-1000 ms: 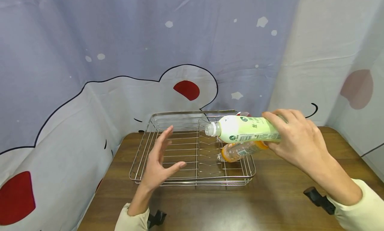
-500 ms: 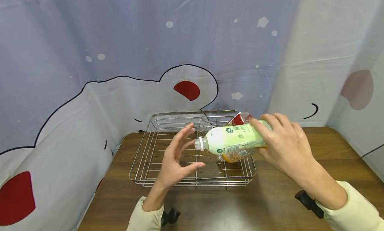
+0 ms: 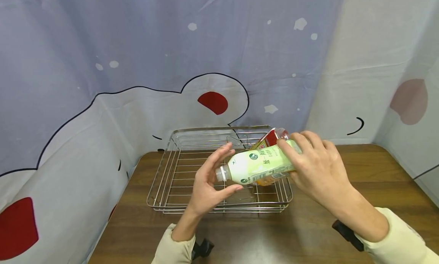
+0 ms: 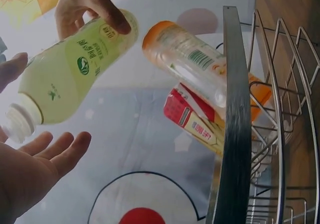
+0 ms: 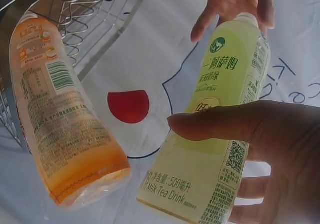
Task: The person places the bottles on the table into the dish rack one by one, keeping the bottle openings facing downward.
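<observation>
A pale green milk tea bottle (image 3: 262, 163) is held tilted above the wire rack (image 4: 235, 109), its clear neck pointing left. My right hand (image 3: 319, 167) grips it near the base, thumb on one side and fingers on the other. My left hand (image 3: 205, 191) is spread at the neck end, with the neck between thumb and fingers; whether the palm touches it I cannot tell. An orange-labelled clear bottle (image 5: 65, 109) leans in the rack, partly hidden in the head view behind the green one. Beside it leans a red-and-yellow-labelled bottle (image 4: 195, 119).
The rack stands on a brown wooden table (image 3: 260, 241), with wire dividers in its right part. A patterned curtain (image 3: 151, 58) hangs behind and along the sides. Black straps with small mounts (image 3: 348, 233) are on both wrists.
My right hand has carried the green bottle left and slightly down. The left hand has moved right to its neck. The red-labelled bottle has come more into sight.
</observation>
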Tool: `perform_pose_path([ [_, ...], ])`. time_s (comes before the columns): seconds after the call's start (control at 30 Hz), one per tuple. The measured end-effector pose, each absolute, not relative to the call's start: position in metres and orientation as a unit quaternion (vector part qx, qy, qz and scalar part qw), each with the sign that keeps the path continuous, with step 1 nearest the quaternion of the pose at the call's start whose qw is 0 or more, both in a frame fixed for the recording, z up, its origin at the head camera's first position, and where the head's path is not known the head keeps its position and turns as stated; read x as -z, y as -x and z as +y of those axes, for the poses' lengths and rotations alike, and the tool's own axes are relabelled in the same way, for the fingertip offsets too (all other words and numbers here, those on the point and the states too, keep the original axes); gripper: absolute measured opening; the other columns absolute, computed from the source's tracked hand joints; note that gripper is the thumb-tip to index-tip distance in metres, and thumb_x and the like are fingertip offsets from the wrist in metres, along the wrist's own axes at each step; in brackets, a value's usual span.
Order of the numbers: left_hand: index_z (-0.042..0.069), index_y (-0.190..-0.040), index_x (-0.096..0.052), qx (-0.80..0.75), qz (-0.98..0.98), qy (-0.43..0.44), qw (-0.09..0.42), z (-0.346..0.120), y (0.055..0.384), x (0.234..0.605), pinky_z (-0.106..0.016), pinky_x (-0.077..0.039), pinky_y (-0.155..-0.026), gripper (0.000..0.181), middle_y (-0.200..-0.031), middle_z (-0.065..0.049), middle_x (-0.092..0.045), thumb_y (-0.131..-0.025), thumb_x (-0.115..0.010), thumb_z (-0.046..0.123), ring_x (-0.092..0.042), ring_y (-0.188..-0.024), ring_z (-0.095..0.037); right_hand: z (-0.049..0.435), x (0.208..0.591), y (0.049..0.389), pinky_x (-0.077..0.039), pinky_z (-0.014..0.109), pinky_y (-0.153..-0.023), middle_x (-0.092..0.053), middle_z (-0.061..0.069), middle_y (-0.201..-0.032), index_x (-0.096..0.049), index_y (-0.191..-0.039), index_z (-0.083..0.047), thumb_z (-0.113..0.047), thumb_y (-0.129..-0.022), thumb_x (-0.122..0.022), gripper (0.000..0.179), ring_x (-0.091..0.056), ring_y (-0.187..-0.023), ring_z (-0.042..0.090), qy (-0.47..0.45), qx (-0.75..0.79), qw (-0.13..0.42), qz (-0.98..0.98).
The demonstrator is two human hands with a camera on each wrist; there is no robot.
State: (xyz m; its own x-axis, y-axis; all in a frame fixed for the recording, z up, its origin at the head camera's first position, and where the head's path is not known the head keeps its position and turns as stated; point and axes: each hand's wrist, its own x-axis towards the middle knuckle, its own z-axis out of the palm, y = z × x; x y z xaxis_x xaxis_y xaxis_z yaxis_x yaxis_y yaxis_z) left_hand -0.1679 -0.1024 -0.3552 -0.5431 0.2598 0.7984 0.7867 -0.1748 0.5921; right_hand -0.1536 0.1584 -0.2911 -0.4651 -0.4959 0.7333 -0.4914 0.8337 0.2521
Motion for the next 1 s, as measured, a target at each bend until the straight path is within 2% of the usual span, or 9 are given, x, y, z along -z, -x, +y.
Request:
perform_pose_path([
  [0.37, -0.01, -0.133, -0.051, 0.632, -0.623, 0.401, 0.226, -0.0931, 0.1652, 0.3614, -0.034, -0.05, -0.096, 0.078, -0.137, -0.028, -0.052, -0.062, -0.082, -0.02, -0.052, -0.126, -0.037, 0.1547, 0.2973, 0.154, -0.049, 0.05, -0.054, -0.065, 0.018, -0.106, -0.064, -0.112, -0.008, 0.0, -0.055, -0.078, 0.059, -0.06, -0.095, 0.039, -0.292, 0.003, 0.424, -0.858],
  [0.57, -0.008, -0.122, -0.061, 0.633, -0.627, 0.392, 0.231, -0.0925, 0.1651, 0.3631, -0.03, -0.055, -0.084, 0.065, -0.13, -0.027, -0.058, -0.062, -0.083, -0.018, -0.055, -0.123, -0.034, 0.1545, 0.2981, 0.1543, -0.05, 0.051, -0.055, -0.065, 0.02, -0.107, -0.065, -0.112, -0.008, 0.002, -0.054, -0.076, 0.06, -0.059, -0.096, 0.039, -0.293, 0.006, 0.425, -0.856],
  [0.77, -0.008, -0.122, -0.061, 0.641, -0.622, 0.39, 0.222, -0.0931, 0.164, 0.3639, -0.031, -0.057, -0.077, 0.064, -0.128, -0.028, -0.058, -0.063, -0.082, -0.02, -0.056, -0.121, -0.033, 0.1546, 0.2987, 0.1536, -0.05, 0.051, -0.057, -0.064, 0.02, -0.109, -0.064, -0.115, -0.008, 0.002, -0.054, -0.076, 0.062, -0.058, -0.099, 0.039, -0.296, 0.01, 0.423, -0.856],
  [0.87, -0.008, -0.123, -0.061, 0.646, -0.617, 0.393, 0.219, -0.0936, 0.1637, 0.3639, -0.032, -0.058, -0.075, 0.064, -0.129, -0.029, -0.058, -0.063, -0.081, -0.022, -0.056, -0.121, -0.032, 0.1553, 0.299, 0.1533, -0.049, 0.05, -0.057, -0.063, 0.019, -0.11, -0.064, -0.117, -0.009, -0.001, -0.054, -0.079, 0.065, -0.058, -0.1, 0.039, -0.3, 0.009, 0.424, -0.854],
  [1.0, -0.009, -0.123, -0.06, 0.651, -0.611, 0.395, 0.216, -0.0944, 0.1638, 0.3644, -0.033, -0.059, -0.074, 0.063, -0.129, -0.03, -0.057, -0.064, -0.079, -0.023, -0.057, -0.12, -0.031, 0.1589, 0.2981, 0.1527, -0.048, 0.051, -0.059, -0.062, 0.018, -0.113, -0.062, -0.12, -0.01, -0.013, -0.053, -0.089, 0.073, -0.057, -0.104, 0.038, -0.303, -0.005, 0.423, -0.854],
])
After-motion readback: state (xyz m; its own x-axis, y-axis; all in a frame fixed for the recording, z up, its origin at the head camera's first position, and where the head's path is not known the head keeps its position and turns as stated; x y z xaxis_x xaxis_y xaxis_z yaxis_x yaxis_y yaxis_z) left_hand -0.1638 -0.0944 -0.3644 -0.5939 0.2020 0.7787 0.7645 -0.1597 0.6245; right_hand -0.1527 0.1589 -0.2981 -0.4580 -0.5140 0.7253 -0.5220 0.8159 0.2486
